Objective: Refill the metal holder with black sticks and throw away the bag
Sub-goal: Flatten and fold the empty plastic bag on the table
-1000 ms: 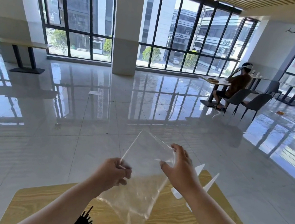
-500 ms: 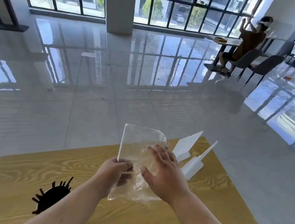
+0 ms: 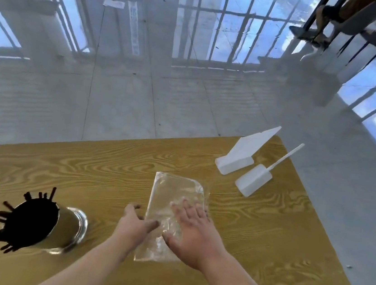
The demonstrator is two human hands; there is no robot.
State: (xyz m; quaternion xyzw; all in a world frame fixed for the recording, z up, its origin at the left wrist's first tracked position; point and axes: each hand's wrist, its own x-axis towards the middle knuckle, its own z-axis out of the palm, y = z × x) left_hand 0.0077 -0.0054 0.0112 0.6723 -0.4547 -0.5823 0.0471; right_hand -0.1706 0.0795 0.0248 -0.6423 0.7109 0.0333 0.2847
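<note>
Empty clear bag (image 3: 175, 202) lay flat on the wooden table (image 3: 265, 234), well right of the metal holder (image 3: 70, 227). Holder was already packed with black sticks (image 3: 26, 219), fanned out of its mouth, so the refill looked done and only the throw-away step was left.

Bag's long axis ran away from the person, from the near table edge toward the far one, tilted slightly right at the top. Relative to the holder, the far end of the bag sat further back on the table than the holder's rim.

Right hand (image 3: 192, 235) was pressed palm-down on the near half of the bag, fingers (image 3: 188, 208) spread wide and flat, gripping nothing. Left hand (image 3: 134, 223) sat at the bag's left edge, on the holder side, fingers partly curled with the thumb touching the plastic; whether it pinched the film or only rested on it could not be told.

Both hands were on the bag; the right covered more of it. Free far end pointed away from the fingertips, so folding or crumpling would likely gather it back toward the palms. Thin film might slip.

No bin in view.
</note>
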